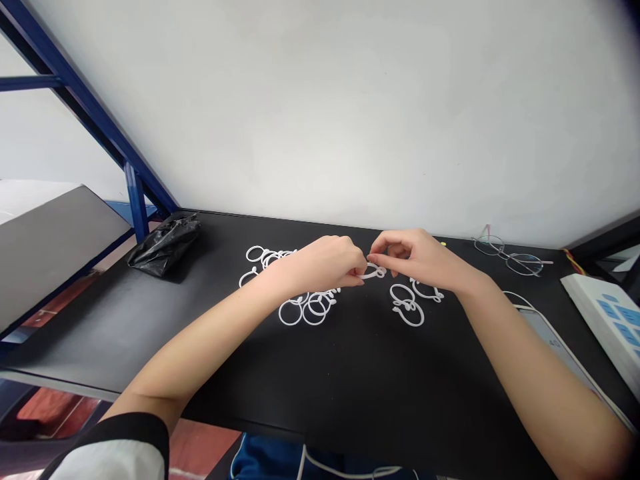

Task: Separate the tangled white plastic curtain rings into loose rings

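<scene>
Both my hands meet above the black table (320, 387) and pinch one white plastic ring (373, 271) between them. My left hand (327, 261) is closed on the ring's left end. My right hand (417, 257) grips its right end with curled fingers. Under and left of my left hand lies a heap of several white rings (300, 303). A smaller group of white rings (413, 303) lies just below my right hand.
A crumpled black plastic bag (165, 245) sits at the table's back left. Eyeglasses (510, 257) lie at the back right. A phone with a white cable (555, 340) and a white-and-blue box (605, 317) are at the right edge. A blue metal frame (100, 127) rises at left.
</scene>
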`<state>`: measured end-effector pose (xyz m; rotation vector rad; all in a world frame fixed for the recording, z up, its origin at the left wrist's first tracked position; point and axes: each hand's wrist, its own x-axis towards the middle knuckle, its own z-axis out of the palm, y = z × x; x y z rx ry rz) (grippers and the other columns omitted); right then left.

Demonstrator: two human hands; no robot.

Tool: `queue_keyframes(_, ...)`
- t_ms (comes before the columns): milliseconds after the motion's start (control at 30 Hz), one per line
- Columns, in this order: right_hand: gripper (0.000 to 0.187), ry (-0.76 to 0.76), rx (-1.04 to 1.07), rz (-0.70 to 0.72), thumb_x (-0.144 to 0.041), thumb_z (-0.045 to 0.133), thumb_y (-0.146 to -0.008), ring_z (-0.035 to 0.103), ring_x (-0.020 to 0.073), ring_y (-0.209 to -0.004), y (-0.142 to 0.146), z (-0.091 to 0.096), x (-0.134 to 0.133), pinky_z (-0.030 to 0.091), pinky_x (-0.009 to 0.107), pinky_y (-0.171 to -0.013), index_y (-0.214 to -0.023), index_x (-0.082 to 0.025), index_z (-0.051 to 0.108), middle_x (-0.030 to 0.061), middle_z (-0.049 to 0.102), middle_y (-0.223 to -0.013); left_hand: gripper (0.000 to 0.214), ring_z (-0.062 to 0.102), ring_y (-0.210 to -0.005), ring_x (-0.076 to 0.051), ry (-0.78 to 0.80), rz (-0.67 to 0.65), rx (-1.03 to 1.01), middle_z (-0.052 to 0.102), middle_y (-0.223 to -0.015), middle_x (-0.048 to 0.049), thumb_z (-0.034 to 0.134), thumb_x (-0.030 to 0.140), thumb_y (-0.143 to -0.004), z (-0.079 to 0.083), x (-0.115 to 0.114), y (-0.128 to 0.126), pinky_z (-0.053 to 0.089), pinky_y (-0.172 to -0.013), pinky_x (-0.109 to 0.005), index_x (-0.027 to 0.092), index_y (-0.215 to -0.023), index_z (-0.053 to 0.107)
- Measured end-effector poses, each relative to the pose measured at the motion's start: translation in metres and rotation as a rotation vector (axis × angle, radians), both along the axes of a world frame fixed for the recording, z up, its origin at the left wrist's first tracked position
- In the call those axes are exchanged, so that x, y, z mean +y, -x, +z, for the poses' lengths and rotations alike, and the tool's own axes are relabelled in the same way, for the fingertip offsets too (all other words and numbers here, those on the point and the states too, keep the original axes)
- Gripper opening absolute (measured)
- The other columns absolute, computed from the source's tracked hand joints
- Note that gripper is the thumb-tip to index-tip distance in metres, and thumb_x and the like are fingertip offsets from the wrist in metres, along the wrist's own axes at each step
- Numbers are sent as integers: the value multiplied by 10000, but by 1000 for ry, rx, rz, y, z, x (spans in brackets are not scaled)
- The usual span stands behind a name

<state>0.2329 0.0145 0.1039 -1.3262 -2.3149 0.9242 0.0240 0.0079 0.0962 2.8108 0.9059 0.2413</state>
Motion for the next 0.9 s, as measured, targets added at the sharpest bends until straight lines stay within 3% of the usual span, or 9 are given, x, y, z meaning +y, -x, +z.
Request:
queue_keyframes(233,308,79,-6,76,-468,676,-760,537,121,-544,0,4,-1,375,238,-488,-867,-180,698,14,629,-647,319,371,-452,-101,-10,21,71,473,-497,23,601,288,-863,3,-2,-1,226,-503,-267,168,-571,557)
queue_keyframes(400,221,66,-2,72,-388,677,-764,518,116,-535,1,2,-1,381,238,-490,-845,-184,705,3,626,-613,326,404,-468,-103,-13,19,87,491,-507,25,601,312,-873,2,-2,-1,234,-507,-263,170,-583,556)
queue_keyframes(567,142,-4,16,49,-323,676,-762,465,100,-504,1,2,-2,353,236,-481,-806,-193,714,-19,592,-555,295,487,-541,-113,-17,89,54,588,-648,18,646,450,-829,0,3,2,257,-511,-247,179,-729,584)
queue_keyframes(767,164,-65,49,67,-332,669,-771,452,96,-515,0,-1,-3,349,242,-493,-725,-181,714,-8,603,-579,559,537,-611,-142,-83,182,60,631,-865,-40,615,631,-780,-1,6,7,284,-517,-243,155,-1065,546)
queue_keyframes(900,176,-78,58,83,-339,659,-776,455,104,-535,1,-1,-4,355,244,-505,-730,-178,716,-1,598,-587,460,557,-640,-154,-12,112,88,623,-789,-22,544,612,-843,-2,7,7,299,-527,-235,178,-994,575)
